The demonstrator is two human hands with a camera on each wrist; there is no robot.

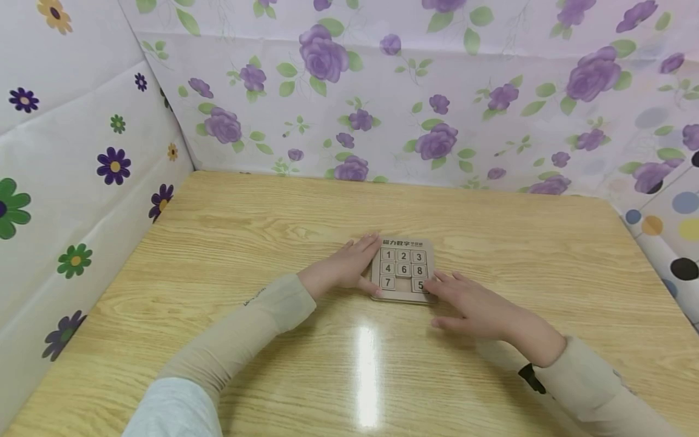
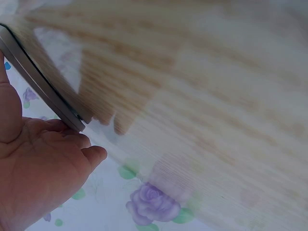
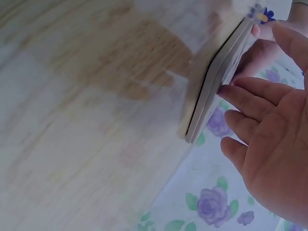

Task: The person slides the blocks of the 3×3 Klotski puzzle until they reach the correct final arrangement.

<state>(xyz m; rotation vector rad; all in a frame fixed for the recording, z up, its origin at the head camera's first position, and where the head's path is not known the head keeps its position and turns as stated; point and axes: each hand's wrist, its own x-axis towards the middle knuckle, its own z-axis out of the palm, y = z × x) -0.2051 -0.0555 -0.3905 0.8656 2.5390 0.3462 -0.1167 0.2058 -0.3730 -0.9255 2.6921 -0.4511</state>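
Note:
A square sliding number puzzle (image 1: 401, 295) lies flat on the table, with dark lettering along its far edge. Its tiles read 1 2 3, 4 6 8 and 7, a gap, then 5. My left hand (image 1: 352, 266) holds the puzzle's left side, fingers by the far corner and thumb at the near one. On the right, my right hand (image 1: 480, 306) has its fingers extended, a fingertip touching the 5 tile (image 1: 420, 285) and the thumb apart over the table. Both wrist views show the puzzle's thin edge (image 3: 207, 91) side-on, so its tiles are hidden there.
The wood-grain table (image 1: 262, 218) stretches around the puzzle, with a bright glare streak in front. A cloth with purple flowers (image 1: 349, 91) hangs behind it. Another flowered cloth (image 1: 65, 200) hangs on the left, and a dotted one (image 1: 663, 243) on the right.

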